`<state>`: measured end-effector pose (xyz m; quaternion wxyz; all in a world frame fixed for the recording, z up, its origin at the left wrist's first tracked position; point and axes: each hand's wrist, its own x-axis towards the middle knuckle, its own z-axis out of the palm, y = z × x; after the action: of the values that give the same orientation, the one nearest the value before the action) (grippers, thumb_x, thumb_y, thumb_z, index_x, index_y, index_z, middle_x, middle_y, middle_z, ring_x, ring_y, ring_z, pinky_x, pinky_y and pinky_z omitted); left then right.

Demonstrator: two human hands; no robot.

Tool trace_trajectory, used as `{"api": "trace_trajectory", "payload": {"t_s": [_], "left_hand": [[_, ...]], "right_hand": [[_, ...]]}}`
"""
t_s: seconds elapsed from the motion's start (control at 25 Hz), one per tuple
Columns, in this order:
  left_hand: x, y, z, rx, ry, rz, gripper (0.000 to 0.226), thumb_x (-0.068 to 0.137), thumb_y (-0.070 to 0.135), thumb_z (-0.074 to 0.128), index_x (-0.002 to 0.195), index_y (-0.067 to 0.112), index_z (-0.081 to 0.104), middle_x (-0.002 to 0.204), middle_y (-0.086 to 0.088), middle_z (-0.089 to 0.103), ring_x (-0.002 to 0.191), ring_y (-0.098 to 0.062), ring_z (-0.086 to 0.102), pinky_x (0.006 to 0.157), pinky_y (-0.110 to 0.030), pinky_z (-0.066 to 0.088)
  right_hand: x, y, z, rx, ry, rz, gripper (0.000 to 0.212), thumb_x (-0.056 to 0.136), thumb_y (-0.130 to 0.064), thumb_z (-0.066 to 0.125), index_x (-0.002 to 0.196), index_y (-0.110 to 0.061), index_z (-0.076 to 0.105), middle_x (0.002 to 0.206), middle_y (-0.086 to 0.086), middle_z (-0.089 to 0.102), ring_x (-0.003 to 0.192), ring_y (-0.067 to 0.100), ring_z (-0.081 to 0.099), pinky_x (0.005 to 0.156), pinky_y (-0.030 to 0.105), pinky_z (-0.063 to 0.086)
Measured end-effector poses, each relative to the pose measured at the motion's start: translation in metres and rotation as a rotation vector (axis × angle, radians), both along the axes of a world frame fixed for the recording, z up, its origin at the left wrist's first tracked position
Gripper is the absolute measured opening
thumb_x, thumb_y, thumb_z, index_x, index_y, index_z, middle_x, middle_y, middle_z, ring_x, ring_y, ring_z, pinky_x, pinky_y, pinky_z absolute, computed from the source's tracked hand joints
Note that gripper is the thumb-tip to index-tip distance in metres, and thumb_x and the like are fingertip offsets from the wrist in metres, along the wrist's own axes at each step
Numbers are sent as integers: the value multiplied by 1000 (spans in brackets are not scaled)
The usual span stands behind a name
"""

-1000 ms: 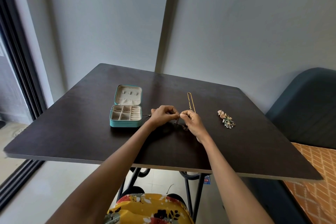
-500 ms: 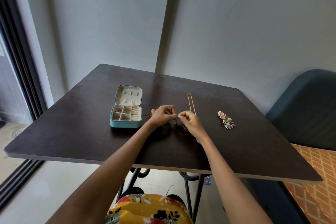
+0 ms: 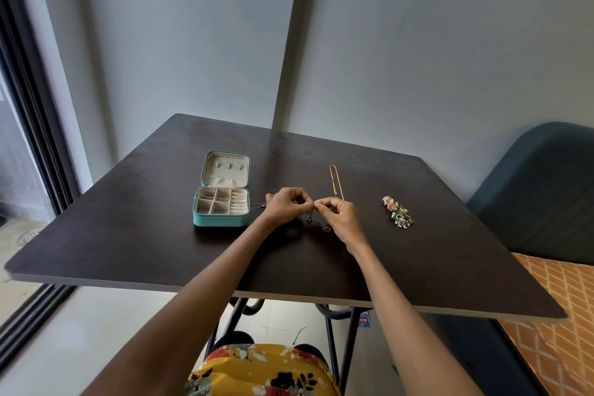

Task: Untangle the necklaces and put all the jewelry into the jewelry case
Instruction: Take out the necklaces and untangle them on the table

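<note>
**Both hands pinching the dark chain at the knot; case open, loose pieces waiting**

Grey walls meet in a corner behind a dark square table (image 3: 135, 235), and everything you are working with sits on its middle band.

Grip: your left hand (image 3: 286, 206) and right hand (image 3: 337, 215) meet fingertip to fingertip, each curled and pinching a thin dark necklace chain (image 3: 316, 223). The pinch points nearly touch, which suits picking at one knot instead of pulling the whole length. Below the grip the chain hangs slack with small dark links or charms; whether it rests on the table cannot be told. A short tail of chain (image 3: 258, 204) shows on the far side of your left hand, lying toward the case.

Left of the grip: the teal jewelry case (image 3: 221, 220) stands open, lid (image 3: 225, 169) laid back, divided tray facing up, so a freed piece needs only a short carry. A fine chain seems to lie across its compartments, too thin to be sure.

Beyond the grip, just past your right fingers: a gold necklace (image 3: 334, 180) laid out straight, apart from the dark one, probably to keep it from re-tangling.

Right of the grip, well apart: a small heap of earrings and ornaments (image 3: 398, 212), not yet cased.

Judgement: untangling in hand; most packing remains.
</note>
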<state>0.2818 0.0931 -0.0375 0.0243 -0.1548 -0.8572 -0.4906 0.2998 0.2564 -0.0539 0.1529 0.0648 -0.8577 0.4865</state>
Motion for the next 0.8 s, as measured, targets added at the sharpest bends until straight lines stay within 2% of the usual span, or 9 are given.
{"api": "trace_trajectory", "payload": {"t_s": [0.16,0.32,0.44,0.56,0.64,0.8], "left_hand": [[-1,0,-1,-26,13,5,9,83,29,63,76,24,64,77,12,66,83,-8,58,92,-36,18],[0,-1,0,1,14,6,10,83,30,65,77,22,64,77,13,64,87,-9,59,91,-34,17],[0,-1,1,-1,1,10,10,83,29,64,77,21,65,82,7,68,89,-10,60,91,-33,16],[0,0,2,-46,-29,-2,14,82,27,63,69,23,60,77,6,66,86,-12,61,93,-36,17],[0,0,2,-66,-51,-19,16,83,27,62,68,24,58,75,7,64,87,-14,61,94,-36,16],[-2,1,3,14,-70,-19,16,85,26,59,69,23,56,72,10,60,80,-8,56,96,-37,17]], "right_hand": [[3,-1,3,-9,-1,20,5,86,-23,68,88,-22,73,79,-8,69,72,2,60,67,20,48],[4,-1,4,1,24,36,9,83,-20,71,91,-19,74,85,-6,72,77,6,65,71,24,53],[6,-4,5,126,119,-44,5,79,-23,74,84,-23,73,81,-11,70,72,8,63,65,25,51],[12,-8,9,373,207,-110,8,78,-26,71,76,-24,64,76,-14,57,59,5,49,53,23,39],[14,-11,12,482,241,-106,10,80,-26,68,78,-20,60,79,-14,52,60,3,44,55,24,39],[10,-11,12,429,189,-71,9,83,-21,63,80,-18,56,86,-14,51,66,3,47,62,26,40]]}}
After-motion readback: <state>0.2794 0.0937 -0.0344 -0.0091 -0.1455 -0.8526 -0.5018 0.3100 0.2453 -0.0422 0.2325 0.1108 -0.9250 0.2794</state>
